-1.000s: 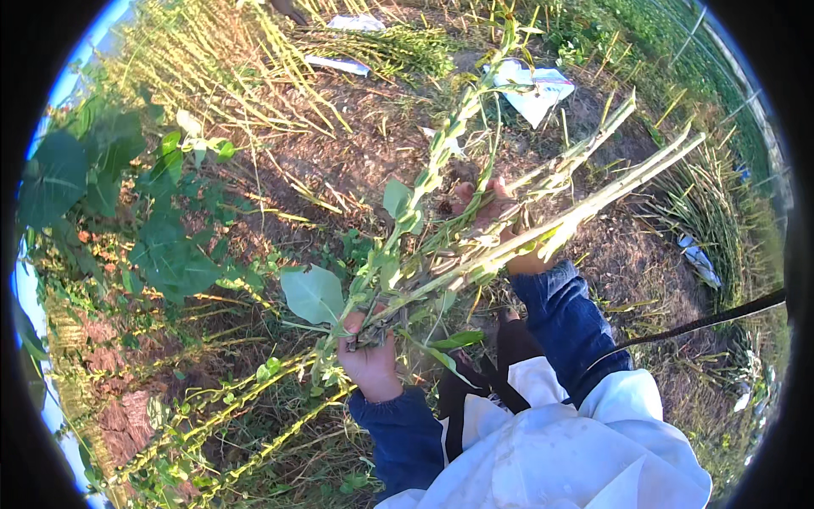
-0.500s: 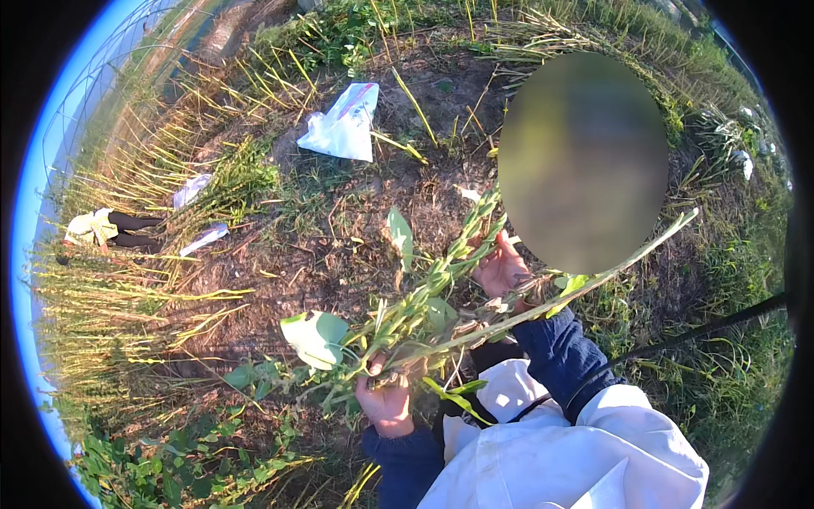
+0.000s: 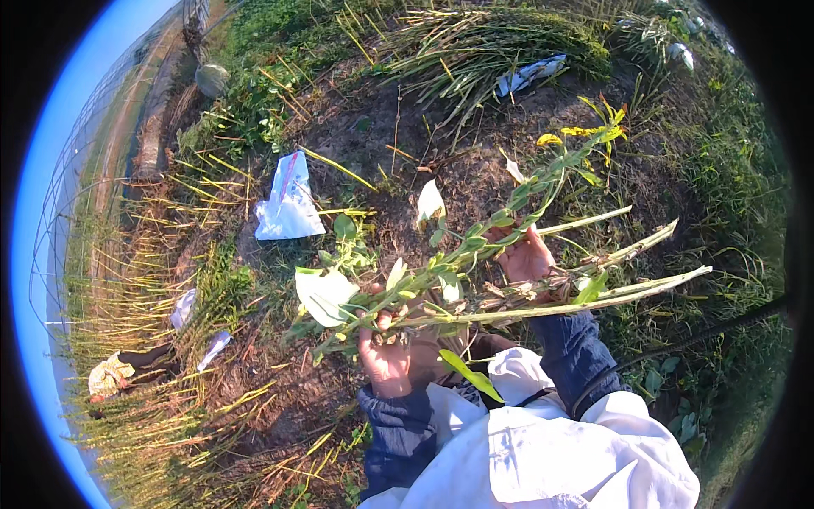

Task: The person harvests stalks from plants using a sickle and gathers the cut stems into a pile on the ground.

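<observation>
Several cut sesame stalks (image 3: 475, 318) with green pods and a few broad leaves lie across both my hands, in front of my body. My left hand (image 3: 386, 360) is closed round their leafy left part, thumb and fingers on the stems. Further right, my right hand (image 3: 527, 256) holds the stalks from beneath, palm up, some of its fingers hidden behind a podded stem. That stem slants up to the far right and ends in yellow leaves (image 3: 593, 131). The bare cut ends (image 3: 678, 276) stick out to the right, past my right forearm.
A white plastic bag (image 3: 288, 208) lies on the soil ahead to the left. At the back is a heap of cut stalks (image 3: 449, 59) with another bag (image 3: 532, 75) on it. Stubble (image 3: 153, 305) stands at left, near another person (image 3: 119, 373). A dark cord (image 3: 687, 335) crosses at right.
My view has turned, so the ground and white bag sit further left and lower. The stalks in my hands have fanned apart, with one podded stem now reaching up to the right.
</observation>
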A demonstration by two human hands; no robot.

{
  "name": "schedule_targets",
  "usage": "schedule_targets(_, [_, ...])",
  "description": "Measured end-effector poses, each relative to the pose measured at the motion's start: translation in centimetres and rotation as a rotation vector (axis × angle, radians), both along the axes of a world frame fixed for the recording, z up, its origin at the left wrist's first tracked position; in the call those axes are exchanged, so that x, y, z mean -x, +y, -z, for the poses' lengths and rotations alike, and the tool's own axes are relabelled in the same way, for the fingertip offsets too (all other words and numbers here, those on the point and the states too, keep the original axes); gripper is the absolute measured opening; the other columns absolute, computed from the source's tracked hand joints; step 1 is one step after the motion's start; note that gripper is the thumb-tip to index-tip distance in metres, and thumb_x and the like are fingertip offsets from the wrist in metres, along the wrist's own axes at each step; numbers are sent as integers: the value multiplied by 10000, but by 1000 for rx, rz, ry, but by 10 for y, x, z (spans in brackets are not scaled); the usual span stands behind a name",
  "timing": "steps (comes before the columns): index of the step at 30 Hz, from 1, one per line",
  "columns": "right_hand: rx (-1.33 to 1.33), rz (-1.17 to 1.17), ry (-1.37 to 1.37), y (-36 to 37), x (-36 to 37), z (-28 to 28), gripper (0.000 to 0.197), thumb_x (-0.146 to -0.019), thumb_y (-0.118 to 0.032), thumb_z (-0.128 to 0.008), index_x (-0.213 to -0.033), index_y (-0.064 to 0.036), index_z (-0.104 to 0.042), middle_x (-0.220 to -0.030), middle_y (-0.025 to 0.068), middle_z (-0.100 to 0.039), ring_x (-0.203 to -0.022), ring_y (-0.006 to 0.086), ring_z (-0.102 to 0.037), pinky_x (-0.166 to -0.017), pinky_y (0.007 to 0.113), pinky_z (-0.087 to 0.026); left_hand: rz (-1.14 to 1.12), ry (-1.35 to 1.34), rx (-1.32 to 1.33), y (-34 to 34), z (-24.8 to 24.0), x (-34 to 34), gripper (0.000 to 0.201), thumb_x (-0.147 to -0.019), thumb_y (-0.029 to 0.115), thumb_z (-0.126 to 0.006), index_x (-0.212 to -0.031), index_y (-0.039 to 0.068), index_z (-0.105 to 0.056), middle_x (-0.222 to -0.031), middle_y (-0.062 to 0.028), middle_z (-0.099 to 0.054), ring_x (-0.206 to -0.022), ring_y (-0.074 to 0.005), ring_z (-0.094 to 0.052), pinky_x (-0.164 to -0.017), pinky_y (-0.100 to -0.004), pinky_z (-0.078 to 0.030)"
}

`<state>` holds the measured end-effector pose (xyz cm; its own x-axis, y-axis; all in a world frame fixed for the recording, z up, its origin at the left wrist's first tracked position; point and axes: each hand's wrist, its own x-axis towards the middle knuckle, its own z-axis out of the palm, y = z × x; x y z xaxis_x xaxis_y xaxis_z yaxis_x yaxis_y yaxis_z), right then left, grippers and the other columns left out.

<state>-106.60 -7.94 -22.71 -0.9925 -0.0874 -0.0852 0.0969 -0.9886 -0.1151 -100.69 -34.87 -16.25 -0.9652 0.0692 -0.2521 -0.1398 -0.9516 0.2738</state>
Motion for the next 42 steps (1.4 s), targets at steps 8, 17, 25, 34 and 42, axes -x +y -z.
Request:
schedule_targets(8, [-67, 97, 39, 29, 17, -5, 529, -930, -522, -415, -1280, -127, -446, -1349, 148, -441, -1270, 282, -406, -1042, 552, -344, 201, -108, -9, 32, 2, 126, 275, -938, 168, -505, -1187, 50, -508, -809, -58, -578, -834, -221, -589, -804, -458, -514])
schedule_targets(17, [-1142, -460, -661, 56, -1, -42, 451, -933, -369, -536, -1135, 34, -546, -1052, 141, -619, -1030, 211, -577, -830, 300, -467, 60, 170, 203, 11, 57, 334, 318, -882, 244, -593, -1159, 97, -540, -829, 2, -587, -815, -173, -593, -913, -488, -483])
schedule_targets(25, [-1180, -42, -772, 111, 82, -46, 318, -955, -272, -509, -1058, 28, -522, -966, 89, -584, -921, 192, -606, -760, 320, -522, 87, 108, 260, 7, 23, 490, 369, -936, 313, -538, -1189, 47, -498, -664, 16, -524, -664, -114, -542, -778, -364, -525])
schedule_targets(34, [-614, 73, -1484, 162, -126, 66, 138, -909, -185, -504, -890, -54, -468, -689, 65, -526, -629, 188, -591, -526, 376, -529, 54, 172, 745, 83, -38, 629, 377, -879, 252, -564, -1193, 44, -574, -965, -51, -643, -839, -197, -628, -703, -373, -547])
schedule_targets(42, [-990, -97, -1313, 319, -49, 142, 166, -892, -180, -530, -963, -32, -511, -751, 116, -619, -655, 247, -647, -585, 431, -548, -2, 198, 798, 192, -77, 758, 309, -895, 229, -558, -1142, 45, -583, -898, -45, -648, -663, -110, -572, -514, -245, -496])
